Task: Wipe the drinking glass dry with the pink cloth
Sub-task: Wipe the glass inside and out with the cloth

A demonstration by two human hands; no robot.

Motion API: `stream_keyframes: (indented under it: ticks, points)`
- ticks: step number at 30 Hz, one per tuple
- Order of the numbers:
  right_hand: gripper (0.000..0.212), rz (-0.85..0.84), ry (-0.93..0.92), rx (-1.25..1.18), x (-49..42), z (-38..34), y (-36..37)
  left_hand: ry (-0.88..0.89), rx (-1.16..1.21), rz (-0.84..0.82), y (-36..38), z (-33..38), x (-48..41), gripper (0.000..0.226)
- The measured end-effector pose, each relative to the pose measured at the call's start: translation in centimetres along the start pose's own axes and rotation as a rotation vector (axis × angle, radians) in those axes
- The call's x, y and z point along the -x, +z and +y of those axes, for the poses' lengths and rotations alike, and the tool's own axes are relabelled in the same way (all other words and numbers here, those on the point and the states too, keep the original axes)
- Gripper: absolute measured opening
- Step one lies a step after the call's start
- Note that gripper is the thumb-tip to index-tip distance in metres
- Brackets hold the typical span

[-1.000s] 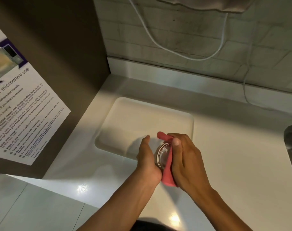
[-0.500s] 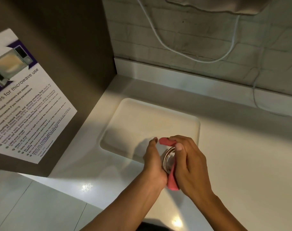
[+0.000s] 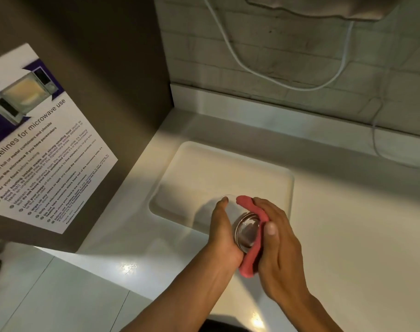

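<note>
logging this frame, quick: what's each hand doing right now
Left hand: grips the drinking glass.
Right hand: presses the pink cloth against the glass.

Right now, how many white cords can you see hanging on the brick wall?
2. A thick white cord loops across the middle of the grey brick wall; a thin white cord drops at the right towards the white counter. Their upper ends are out of view.

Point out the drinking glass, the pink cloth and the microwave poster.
drinking glass (image 3: 246, 232): head view, on its clear round base.
pink cloth (image 3: 249, 264): head view, on the lower fold.
microwave poster (image 3: 43, 149): head view, on the printed text.
</note>
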State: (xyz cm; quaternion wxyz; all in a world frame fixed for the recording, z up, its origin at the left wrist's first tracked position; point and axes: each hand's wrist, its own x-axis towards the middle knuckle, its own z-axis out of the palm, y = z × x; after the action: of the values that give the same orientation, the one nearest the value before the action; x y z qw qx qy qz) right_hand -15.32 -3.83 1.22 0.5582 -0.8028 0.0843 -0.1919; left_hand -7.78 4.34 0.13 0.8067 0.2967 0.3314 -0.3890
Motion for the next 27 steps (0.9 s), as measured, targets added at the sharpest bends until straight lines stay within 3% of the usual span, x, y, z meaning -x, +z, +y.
stream_keyframes:
  ticks: [2,4,6,9,13,16,20,23,27]
  points:
    - [0.056,-0.081,-0.123,0.123,0.6,0.6,-0.1,-0.025,0.017,-0.005,-0.5,0.0,-0.4,0.072]
    - [0.051,-0.149,-0.37,0.369,0.2,1.1,-0.8,-0.034,0.028,-0.024,-0.8,-0.6,-0.7,0.072]
    - [0.05,-0.194,-0.502,0.476,-0.6,1.3,-1.3,-0.034,-0.012,0.006,-0.8,-1.2,-0.7,0.061]
    - [0.051,-0.117,-0.301,0.364,-1.3,0.6,-1.5,0.027,-0.033,0.006,0.0,-1.3,-0.3,0.048]
    - [0.045,0.066,0.057,0.066,-1.1,-0.4,-0.6,0.065,0.061,-0.038,0.4,-0.9,-0.3,0.062]
    - [0.046,0.051,0.053,0.038,0.2,-1.4,0.2,0.081,0.082,-0.069,0.1,-0.7,-0.8,0.075]
    - [0.045,0.038,0.016,0.07,0.3,-1.7,-0.8,0.118,-0.024,-0.127,-0.6,-1.3,-0.6,0.06]
    - [0.045,-0.011,0.123,0.024,-1.0,-2.6,-1.4,0.138,-0.074,-0.213,-1.0,-1.4,-0.2,0.051]
    - [0.039,-0.154,0.396,-0.076,-2.1,-3.0,-1.7,0.182,-0.122,-0.313,-0.9,0.0,-0.1,0.043]
